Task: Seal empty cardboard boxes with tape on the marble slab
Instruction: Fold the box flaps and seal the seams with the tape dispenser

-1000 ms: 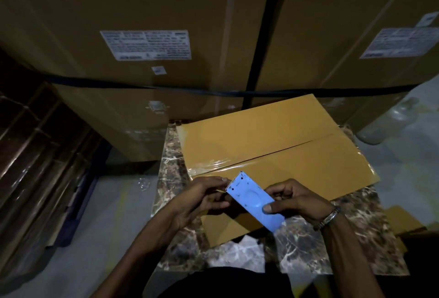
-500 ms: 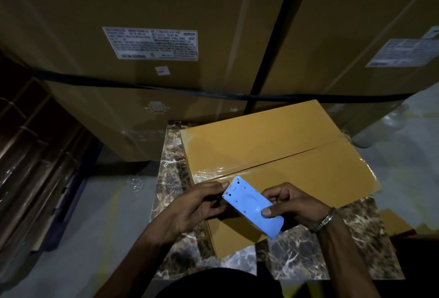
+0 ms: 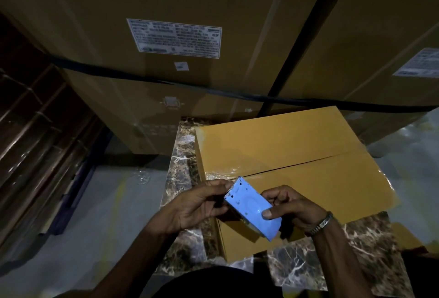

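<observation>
I am seeing my right hand (image 3: 293, 210) curling round the near end of the blue tape dispenser (image 3: 251, 209), thumb pressing its flat top and fingers folding underneath, while my left hand (image 3: 198, 205) is pinching at the dispenser's serrated far edge with its fingertips bent; whether tape is lying between those fingertips I cannot tell. The dispenser is hovering tilted over the near left part of the cardboard box (image 3: 294, 174), its toothed end pointing at the start of the box's seam. The box is lying with both top flaps closed, a dark slit running between them, and a glossy, wrinkled strip of clear tape (image 3: 221, 175) is shining at the seam's left end. Under the box, the brown veined marble slab (image 3: 370, 259) is showing on the left and near sides. A metal bracelet (image 3: 321, 224) is sitting on my right wrist, just near of the box. Behind the box, large strapped cartons (image 3: 190, 60) with printed labels are filling the view; their print is too blurred to read, and the dim light is swallowing whatever is stacked far left of the box.
</observation>
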Available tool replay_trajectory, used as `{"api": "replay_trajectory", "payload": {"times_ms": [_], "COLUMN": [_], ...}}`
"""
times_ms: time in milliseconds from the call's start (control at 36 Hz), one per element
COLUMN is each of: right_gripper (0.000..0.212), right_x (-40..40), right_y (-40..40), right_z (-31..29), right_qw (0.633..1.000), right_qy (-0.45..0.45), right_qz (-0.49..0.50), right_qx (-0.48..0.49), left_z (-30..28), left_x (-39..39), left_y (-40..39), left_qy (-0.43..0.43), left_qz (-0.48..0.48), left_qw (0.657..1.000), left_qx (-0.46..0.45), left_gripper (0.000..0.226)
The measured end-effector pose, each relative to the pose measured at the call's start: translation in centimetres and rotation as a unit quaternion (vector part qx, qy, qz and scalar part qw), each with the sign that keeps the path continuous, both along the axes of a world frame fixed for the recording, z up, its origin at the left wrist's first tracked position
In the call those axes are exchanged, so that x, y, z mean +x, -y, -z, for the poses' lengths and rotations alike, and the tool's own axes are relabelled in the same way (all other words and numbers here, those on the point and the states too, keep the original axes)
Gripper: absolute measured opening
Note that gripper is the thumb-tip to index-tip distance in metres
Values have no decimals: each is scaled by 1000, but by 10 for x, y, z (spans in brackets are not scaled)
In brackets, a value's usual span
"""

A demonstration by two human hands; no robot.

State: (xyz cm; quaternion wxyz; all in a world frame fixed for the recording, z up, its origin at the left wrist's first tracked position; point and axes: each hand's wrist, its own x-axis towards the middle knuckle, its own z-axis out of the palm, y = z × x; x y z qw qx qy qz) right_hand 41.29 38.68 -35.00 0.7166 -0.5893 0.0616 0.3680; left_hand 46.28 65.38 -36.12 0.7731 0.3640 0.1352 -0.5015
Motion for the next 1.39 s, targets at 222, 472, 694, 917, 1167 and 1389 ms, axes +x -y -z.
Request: {"api": "replay_trajectory", "payload": {"times_ms": [222,472,694,917,1167,1389], "right_gripper": [62,65,61,62,25,30], "right_x": [3,2,-5,4,38,73], "right_y": [-6,-4,-1,-15,-65,-132], "right_z": [2,-7,-6,-7,-18,1], "right_qw": [1000,1000,1000,998,994,971], "right_qy": [-23,-10,-4,18,43,38], "right_qz": [-1,-3,-12,6,21,165], "right_qx": [21,5,-13,-59,-98,-171], "left_z": [4,19,26,29,10,9], "left_x": [4,5,15,52,138,211], "left_y": [-7,-9,-16,-20,-43,-41], "left_qy": [22,-93,-67,128,287,212], "left_qz": [-8,-29,36,92,197,224], "left_qw": [999,990,996,972,900,889], "left_qx": [28,-99,-51,174,264,340], "left_gripper": [10,36,49,22,11,16]}}
